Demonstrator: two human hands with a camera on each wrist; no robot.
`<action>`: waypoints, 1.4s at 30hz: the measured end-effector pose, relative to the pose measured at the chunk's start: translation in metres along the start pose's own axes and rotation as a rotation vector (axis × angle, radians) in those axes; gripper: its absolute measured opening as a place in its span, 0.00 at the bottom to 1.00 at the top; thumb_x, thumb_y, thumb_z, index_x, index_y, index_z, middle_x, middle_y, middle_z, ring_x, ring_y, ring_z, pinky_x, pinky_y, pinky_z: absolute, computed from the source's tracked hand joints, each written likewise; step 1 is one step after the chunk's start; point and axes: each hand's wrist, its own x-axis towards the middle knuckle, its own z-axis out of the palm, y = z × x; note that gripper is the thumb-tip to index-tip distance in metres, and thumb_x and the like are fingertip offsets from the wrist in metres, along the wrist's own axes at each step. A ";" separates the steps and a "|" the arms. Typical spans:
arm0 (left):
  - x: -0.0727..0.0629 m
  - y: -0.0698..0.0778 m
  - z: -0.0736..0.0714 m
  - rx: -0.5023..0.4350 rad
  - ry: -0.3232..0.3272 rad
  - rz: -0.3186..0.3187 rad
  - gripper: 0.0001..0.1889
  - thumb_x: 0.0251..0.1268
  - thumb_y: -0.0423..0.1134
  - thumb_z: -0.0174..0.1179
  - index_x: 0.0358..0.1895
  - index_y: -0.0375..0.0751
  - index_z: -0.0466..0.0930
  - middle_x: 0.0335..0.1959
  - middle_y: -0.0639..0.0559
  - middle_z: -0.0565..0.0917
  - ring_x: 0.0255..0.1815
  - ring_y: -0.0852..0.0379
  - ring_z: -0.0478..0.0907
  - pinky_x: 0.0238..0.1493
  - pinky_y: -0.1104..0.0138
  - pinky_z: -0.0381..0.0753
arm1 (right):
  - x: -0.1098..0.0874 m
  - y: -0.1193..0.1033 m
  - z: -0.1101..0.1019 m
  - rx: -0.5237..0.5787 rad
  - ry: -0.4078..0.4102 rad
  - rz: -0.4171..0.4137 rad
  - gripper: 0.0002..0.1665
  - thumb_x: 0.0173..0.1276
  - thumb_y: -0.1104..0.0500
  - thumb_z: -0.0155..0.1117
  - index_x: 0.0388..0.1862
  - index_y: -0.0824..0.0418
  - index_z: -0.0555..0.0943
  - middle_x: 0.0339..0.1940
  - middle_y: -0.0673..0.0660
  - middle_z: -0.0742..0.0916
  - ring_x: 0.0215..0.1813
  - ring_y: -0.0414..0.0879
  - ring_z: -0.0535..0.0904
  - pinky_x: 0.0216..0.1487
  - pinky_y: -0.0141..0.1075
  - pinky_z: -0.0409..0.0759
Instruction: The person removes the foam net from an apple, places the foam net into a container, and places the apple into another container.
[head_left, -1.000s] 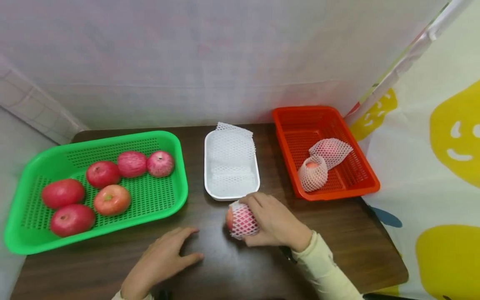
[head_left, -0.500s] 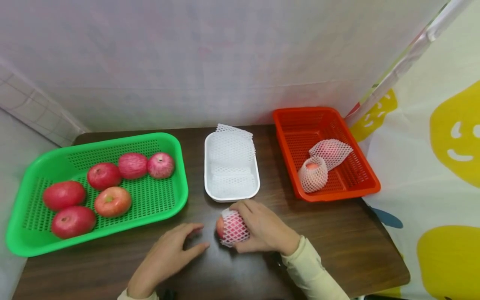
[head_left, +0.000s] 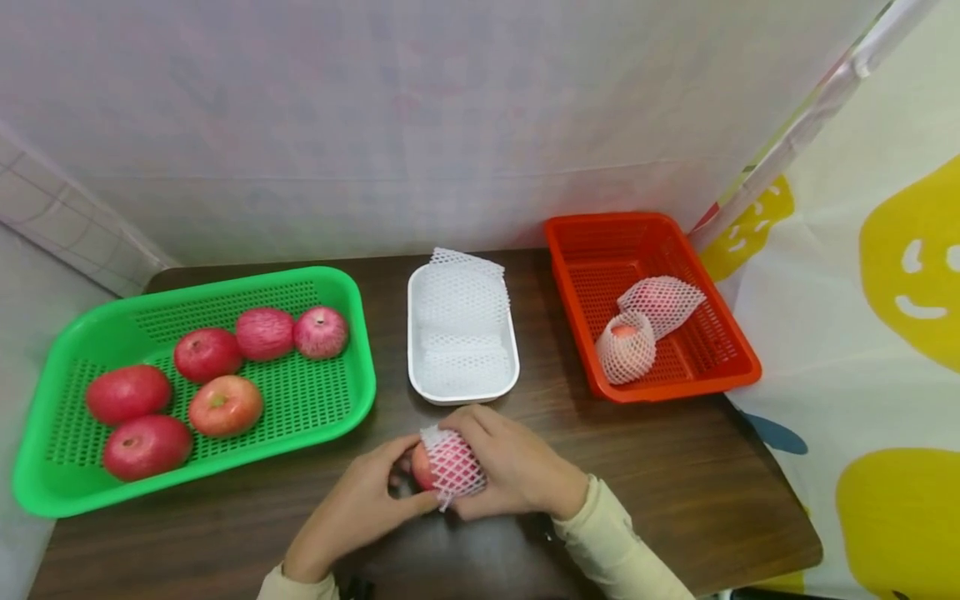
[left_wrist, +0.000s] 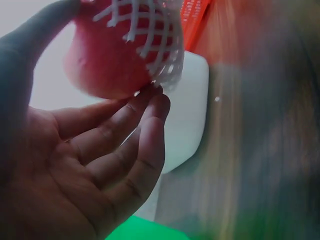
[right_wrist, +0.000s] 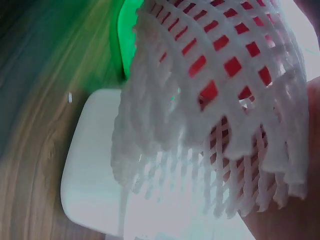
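Note:
An apple [head_left: 422, 468] partly covered by a white foam net [head_left: 456, 468] is between both hands, in front of the white tray [head_left: 465, 397]. The right hand [head_left: 517, 467] grips its netted side from the right. From the left, the thumb and fingers of the left hand [head_left: 367, 498] hold the bare end. In the left wrist view, the fingertips meet the apple's red skin [left_wrist: 107, 72] right at the net's edge. The right wrist view shows the loose rear end of the net [right_wrist: 245, 155] hanging past the fruit. More foam nets [head_left: 463, 296] lie in the tray.
A green basket [head_left: 367, 358] with several apples [head_left: 225, 406] stands on the left of the brown table [head_left: 697, 483]. On the right, a red basket [head_left: 738, 346] holds two netted apples [head_left: 628, 346]. A pale curtain [head_left: 360, 125] hangs behind.
The right hand has brought the netted apple left and slightly nearer the body. The left hand has moved right and now holds the apple's bare end; before, it was apart from it.

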 end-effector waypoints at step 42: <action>-0.022 -0.017 -0.013 -0.008 0.025 -0.178 0.37 0.46 0.63 0.76 0.61 0.56 0.77 0.49 0.61 0.82 0.44 0.62 0.80 0.46 0.61 0.81 | 0.116 0.084 -0.140 -0.317 0.291 -0.014 0.11 0.65 0.65 0.68 0.44 0.65 0.79 0.40 0.61 0.83 0.44 0.57 0.78 0.48 0.46 0.80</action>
